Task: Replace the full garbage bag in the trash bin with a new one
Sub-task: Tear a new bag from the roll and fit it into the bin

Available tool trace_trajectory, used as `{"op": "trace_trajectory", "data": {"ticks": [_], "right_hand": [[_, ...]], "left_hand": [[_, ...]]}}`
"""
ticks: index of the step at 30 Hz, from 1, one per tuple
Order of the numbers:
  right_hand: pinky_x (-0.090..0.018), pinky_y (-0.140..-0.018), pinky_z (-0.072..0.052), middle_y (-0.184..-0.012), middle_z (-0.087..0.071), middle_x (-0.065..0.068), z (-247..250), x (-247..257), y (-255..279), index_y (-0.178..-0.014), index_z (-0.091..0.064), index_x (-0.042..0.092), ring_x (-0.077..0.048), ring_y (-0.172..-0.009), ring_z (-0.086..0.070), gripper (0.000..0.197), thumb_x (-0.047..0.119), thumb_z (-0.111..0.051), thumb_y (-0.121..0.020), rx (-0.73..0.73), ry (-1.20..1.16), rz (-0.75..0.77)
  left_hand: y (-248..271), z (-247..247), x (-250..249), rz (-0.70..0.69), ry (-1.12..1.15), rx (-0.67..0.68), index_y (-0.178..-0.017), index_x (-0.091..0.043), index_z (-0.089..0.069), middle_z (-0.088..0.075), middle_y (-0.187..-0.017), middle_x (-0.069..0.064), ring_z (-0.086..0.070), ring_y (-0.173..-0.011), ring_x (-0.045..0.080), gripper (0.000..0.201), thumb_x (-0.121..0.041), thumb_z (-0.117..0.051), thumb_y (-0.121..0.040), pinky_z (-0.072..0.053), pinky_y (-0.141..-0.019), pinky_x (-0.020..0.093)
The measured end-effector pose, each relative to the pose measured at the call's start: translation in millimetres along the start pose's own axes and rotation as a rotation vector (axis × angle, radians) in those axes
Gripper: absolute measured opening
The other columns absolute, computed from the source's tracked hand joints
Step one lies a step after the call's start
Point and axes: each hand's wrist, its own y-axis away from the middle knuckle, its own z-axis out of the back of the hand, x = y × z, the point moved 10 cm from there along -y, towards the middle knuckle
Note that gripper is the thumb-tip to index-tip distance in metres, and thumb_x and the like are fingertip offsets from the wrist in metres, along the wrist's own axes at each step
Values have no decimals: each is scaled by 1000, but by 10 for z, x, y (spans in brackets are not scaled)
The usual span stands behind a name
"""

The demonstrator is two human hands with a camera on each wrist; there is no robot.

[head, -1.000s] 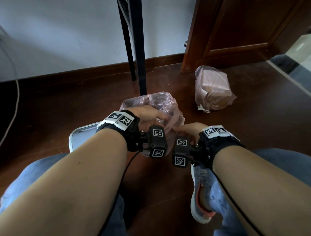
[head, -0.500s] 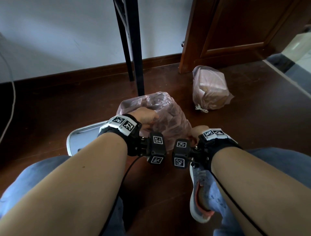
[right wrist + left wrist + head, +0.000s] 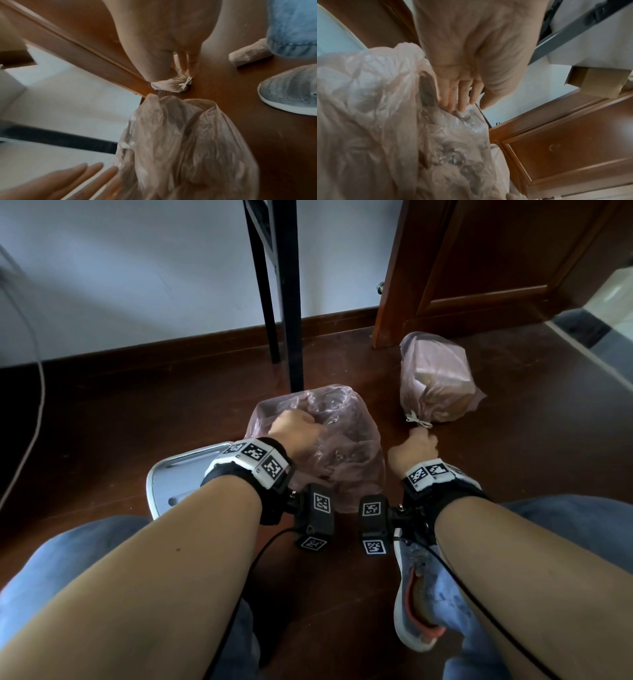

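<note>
Moved: right hand [image 3: 416, 448] has left the bin and gone out to the tied neck of the full pink plastic garbage bag [image 3: 436, 378] on the dark wooden floor [image 3: 513, 422].
Right fingers [image 3: 192, 59]: pinching that knotted neck, bag bulk beyond the fingertips.
Left hand [image 3: 296, 429]: fingers [image 3: 462, 94] straight, pressing the new thin pink liner [image 3: 339, 453] into the bin.
Handling: liner light, soft, slippery; full bag limp, probably heavier, best lifted by the knot.

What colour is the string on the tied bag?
White string on the pink tied bag; clearest in the head view.
</note>
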Motion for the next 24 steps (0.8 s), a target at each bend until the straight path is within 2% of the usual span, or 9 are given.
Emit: {"op": "trace_trajectory", "data": {"ticks": [2,4,8,10,12,14,16,21,24], "right_hand": [[-38,-103,-33,-142,-40,-14,70,228,69,-130,-52,6,-36,-129,-37,45,2,-55,-85,-44,-14,186],[-34,-104,-32,-137,-48,-11,0,430,154,-119,-62,8,-33,-128,-40,39,-3,-54,-83,-6,21,381],[-42,-96,-47,-117,-64,-8,-117,625,334,-101,-70,22,-31,-109,-57,32,3,-50,-85,54,31,482],[-41,-91,-50,-110,-69,-7,-134,690,406,-94,-72,24,-30,-101,-62,27,7,-53,-86,73,30,505],[-40,-89,-51,-104,-70,-7,-134,765,469,-79,-70,28,-29,-96,-64,19,13,-60,-85,59,59,532],[-39,-90,-50,-104,-69,-6,-186,829,544,-64,-59,31,-28,-97,-63,21,21,-67,-81,62,93,565],[-37,-92,-48,-105,-68,-5,-238,869,630,-64,-56,31,-27,-100,-59,22,28,-72,-80,80,131,582],[-38,-90,-45,-105,-68,-1,-265,1003,836,-78,-71,14,-27,-104,-51,14,11,-61,-87,66,242,738],[-31,-93,-41,-107,-66,-3,-323,996,881,-87,-72,16,-25,-109,-51,15,8,-59,-88,106,265,777]], "left_hand": [[44,267,77,29,95,-162,-89,-17,-70,-71,-102,11,-66,-97,27,17,-19,-55,-84,-53,-88,34],[105,465,237,91,174,-267,-104,-11,-70,-70,-107,10,-65,-100,29,25,-20,-55,-86,-53,-90,34],[261,649,851,322,413,-379,-115,1,-63,-68,-114,16,-65,-104,32,42,-28,-62,-84,-53,-90,36],[334,552,1079,354,510,-315,-123,-1,-60,-63,-123,18,-60,-113,34,43,-22,-62,-85,-53,-88,34],[396,346,1269,376,611,-203,-121,-3,-60,-65,-110,15,-63,-99,32,38,-24,-61,-89,-50,-68,29],[526,100,1388,439,710,-67,-96,-10,-61,-57,-84,7,-57,-71,22,19,-28,-62,-91,-46,-57,29],[603,-98,1433,473,733,61,-83,-11,-54,-55,-83,8,-53,-67,20,22,-30,-66,-86,-46,-63,31],[847,-320,1238,427,696,299,-123,0,-57,-59,-108,14,-58,-111,34,33,-17,-55,-95,-43,-81,30],[821,-324,1145,350,735,322,-102,-3,-61,-70,-81,6,-66,-70,20,16,-13,-49,-97,-45,-71,27]]}}
